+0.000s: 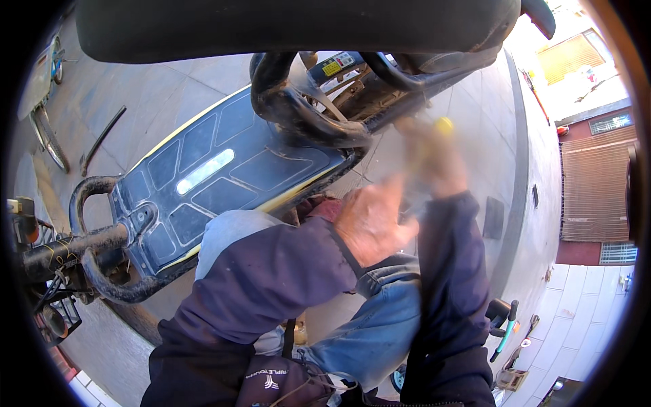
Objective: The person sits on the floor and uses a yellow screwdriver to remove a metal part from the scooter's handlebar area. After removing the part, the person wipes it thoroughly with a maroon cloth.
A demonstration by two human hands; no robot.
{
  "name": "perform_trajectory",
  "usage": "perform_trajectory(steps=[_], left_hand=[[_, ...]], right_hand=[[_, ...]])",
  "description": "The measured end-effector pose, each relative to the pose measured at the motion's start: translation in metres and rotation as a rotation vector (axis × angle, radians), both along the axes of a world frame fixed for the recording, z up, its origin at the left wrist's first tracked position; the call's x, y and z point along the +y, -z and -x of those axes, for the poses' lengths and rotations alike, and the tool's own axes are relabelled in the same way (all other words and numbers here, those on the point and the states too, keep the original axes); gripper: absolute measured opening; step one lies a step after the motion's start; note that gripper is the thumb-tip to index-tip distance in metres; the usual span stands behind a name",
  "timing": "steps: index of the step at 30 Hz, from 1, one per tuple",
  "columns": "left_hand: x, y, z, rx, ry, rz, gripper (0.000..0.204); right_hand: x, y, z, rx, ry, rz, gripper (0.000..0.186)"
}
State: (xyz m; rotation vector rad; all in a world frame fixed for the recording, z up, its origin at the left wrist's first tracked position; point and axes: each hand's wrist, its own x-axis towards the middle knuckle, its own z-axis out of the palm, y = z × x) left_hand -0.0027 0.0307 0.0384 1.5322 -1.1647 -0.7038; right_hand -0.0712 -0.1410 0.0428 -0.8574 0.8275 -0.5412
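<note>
My left hand (373, 222) is beside the scooter's dark footboard (220, 169); its index finger and thumb are spread apart, and its other fingers are partly hidden. Farther forward and to the right, motion smears my right hand (447, 166). It seems closed around something with a yellow end (444, 126), too blurred to name exactly. Close to that hand is the scooter's scuffed black tube frame (315, 125). Yellow trim runs along the footboard, which has a pale oblong plate on top.
A black seat (291, 27) overhangs the top of the view. Bent black bars (125, 288) stick out at the scooter's left end. A loose curved rod (102, 139) lies on the floor, near a bicycle wheel (49, 139). A teal-handled tool (505, 332) is at lower right.
</note>
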Motion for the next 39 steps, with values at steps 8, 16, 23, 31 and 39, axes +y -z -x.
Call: perform_trajectory(steps=[8,16,23,31,39], left_hand=[[-0.001,0.001,-0.001,0.011,0.029,-0.083,0.055],[-0.003,0.009,0.002,0.037,0.026,-0.02,0.051],[-0.002,0.01,0.001,-0.038,0.024,-0.042,0.052],[-0.001,0.012,0.003,-0.086,0.009,-0.089,0.054],[-0.001,0.009,0.002,-0.107,0.021,-0.132,0.055]], right_hand=[[-0.013,0.012,0.002,0.049,0.091,0.387,0.029],[-0.007,0.009,0.008,0.037,0.051,0.447,0.023],[-0.002,0.001,-0.009,0.065,0.136,0.444,0.018],[0.002,-0.008,-0.025,0.25,0.13,0.578,0.01],[0.0,-0.002,-0.003,0.274,-0.138,0.614,0.012]])
